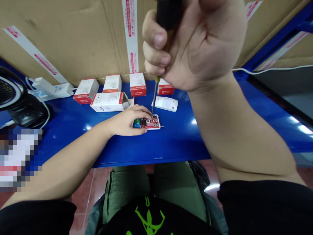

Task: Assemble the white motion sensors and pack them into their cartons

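My right hand (195, 45) is raised close to the camera, its fingers wrapped round the dark handle of a screwdriver (156, 93). The shaft points down, and its tip meets a red circuit board (154, 123) seated in a white casing. My left hand (129, 119) grips that opened device from the left, thumb along the near edge and fingers over the far edge. A green-and-blue battery (137, 123) shows at the device's left end. Just behind lies a white cover (166, 103). Whether the tip sits in a screw is too small to tell.
Several red-and-white boxes (138, 84) stand along the cardboard wall; an opened box (109, 101) lies in front of them. A power strip (56, 91) and a black appliance (26, 111) are at left. The blue table's front edge (156, 161) runs before my lap.
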